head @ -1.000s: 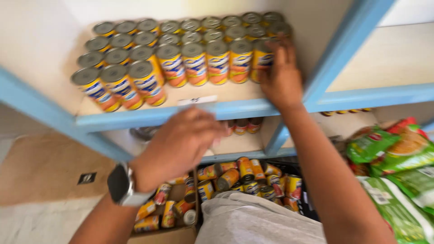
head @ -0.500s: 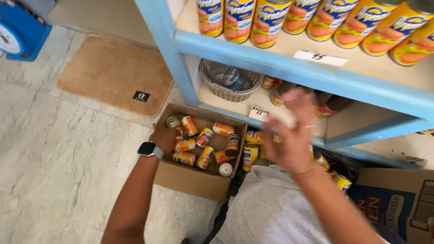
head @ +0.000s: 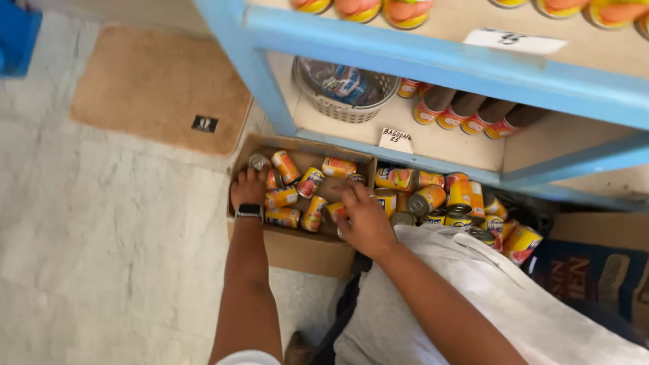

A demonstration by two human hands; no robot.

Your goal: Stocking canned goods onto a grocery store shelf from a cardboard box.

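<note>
An open cardboard box stands on the floor below the blue shelf and holds several orange and yellow tins lying on their sides. My left hand, a dark watch on its wrist, rests knuckles-up on the tins at the box's left end; its fingers curl down among them and the grip is hidden. My right hand reaches in from the right, with fingers and thumb closed round an orange tin near the front wall.
More of the same tins lie heaped right of the box, before a dark carton. The blue shelf frame overhangs, with a basket, tins lying flat and a paper tag. A brown mat covers tiled floor at left.
The view has tilted further down from the shelf of tins to the box. Both hands dropped from the shelf into the box; the right hand now grips a tin.
</note>
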